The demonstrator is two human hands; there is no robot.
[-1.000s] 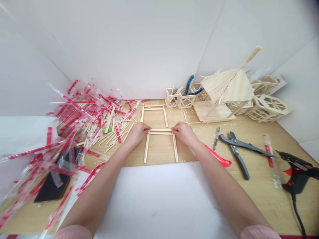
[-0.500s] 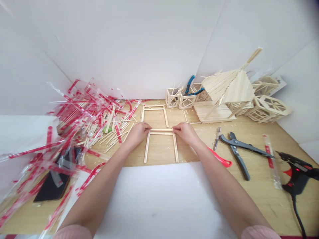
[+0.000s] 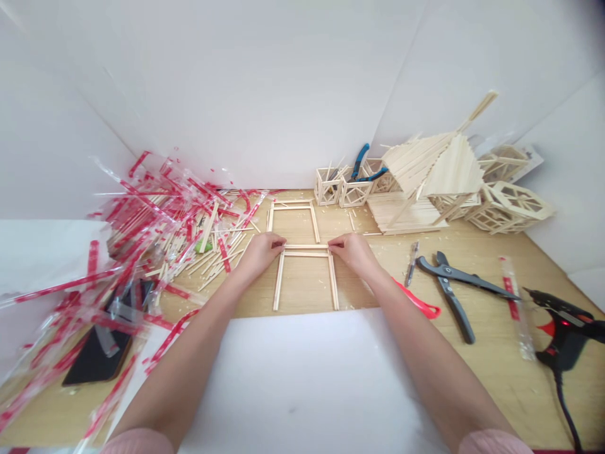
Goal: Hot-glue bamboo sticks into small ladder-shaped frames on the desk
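Observation:
A thin wooden stick point(image 3: 306, 246) lies crosswise between my hands, along the top of a three-sided stick frame point(image 3: 278, 284) flat on the table. My left hand point(image 3: 265, 252) pinches the stick's left end at the frame's upper left corner. At the opposite corner, my right hand point(image 3: 348, 251) has its fingers closed on the right end. The fingertips cover both ends of the stick. Just beyond lies a second stick frame point(image 3: 312, 221), also flat, its near side close to the held stick.
Loose sticks and red-and-clear wrappers point(image 3: 189, 195) heap at the left, partly over a phone point(image 3: 101, 350). A stick-built house point(image 3: 430, 170) and small stick boxes point(image 3: 354, 191) stand at the back right. Black cutters point(image 3: 449, 284), a pen point(image 3: 412, 263) and a glue gun point(image 3: 562, 328) lie right.

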